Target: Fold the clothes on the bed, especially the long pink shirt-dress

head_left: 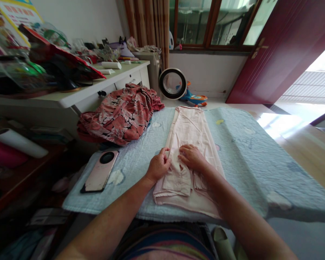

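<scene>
A pale pink garment point(189, 130) lies folded lengthwise into a long strip on a light blue quilted cover point(246, 151). My left hand point(158, 166) rests on its left edge with the fingers curled, pinching the fabric. My right hand point(191, 156) presses on the middle of the cloth, palm down, fingers bent. Both hands sit close together near the garment's near end, where a buttoned placket shows.
A crumpled red floral garment point(119, 113) lies at the cover's far left. A pink phone point(100, 171) lies on the near left. A cluttered white desk point(78, 92) stands left; a round fan point(172, 83) and a toy sit on the floor beyond, with an open maroon door point(281, 50) at right.
</scene>
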`<action>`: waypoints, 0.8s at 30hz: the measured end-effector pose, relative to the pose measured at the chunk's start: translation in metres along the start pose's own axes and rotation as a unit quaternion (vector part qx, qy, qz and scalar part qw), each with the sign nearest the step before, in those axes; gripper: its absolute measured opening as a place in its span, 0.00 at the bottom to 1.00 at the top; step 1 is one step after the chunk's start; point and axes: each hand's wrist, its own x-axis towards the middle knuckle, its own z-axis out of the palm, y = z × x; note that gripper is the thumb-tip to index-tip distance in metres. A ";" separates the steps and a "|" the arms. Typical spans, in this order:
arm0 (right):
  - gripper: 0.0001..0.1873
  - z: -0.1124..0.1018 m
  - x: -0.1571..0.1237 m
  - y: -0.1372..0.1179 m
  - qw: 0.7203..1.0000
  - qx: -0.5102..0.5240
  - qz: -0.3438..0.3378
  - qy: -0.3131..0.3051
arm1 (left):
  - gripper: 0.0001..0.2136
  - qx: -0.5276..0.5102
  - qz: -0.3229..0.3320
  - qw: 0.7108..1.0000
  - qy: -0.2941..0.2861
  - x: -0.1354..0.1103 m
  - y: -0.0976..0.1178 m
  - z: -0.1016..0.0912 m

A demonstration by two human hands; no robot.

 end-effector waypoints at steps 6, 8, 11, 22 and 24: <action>0.30 0.001 -0.002 -0.005 0.998 -0.050 0.005 -0.049 | 0.16 -0.028 0.003 0.999 0.021 -0.001 0.000 -0.004; 0.31 0.002 -0.003 -0.006 0.997 -0.056 0.001 -0.054 | 0.15 -0.006 0.011 1.000 0.015 -0.001 -0.001 -0.004; 0.31 0.001 -0.005 -0.008 0.997 -0.064 -0.002 -0.052 | 0.11 0.052 0.067 0.996 0.026 -0.001 -0.001 -0.003; 0.23 -0.005 0.016 0.000 0.996 -0.055 -0.014 -0.064 | 0.10 0.196 0.200 0.959 -0.029 -0.001 0.006 -0.007; 0.22 -0.004 0.019 0.003 0.996 -0.069 0.015 -0.058 | 0.09 0.211 0.195 0.958 -0.028 0.000 0.005 -0.006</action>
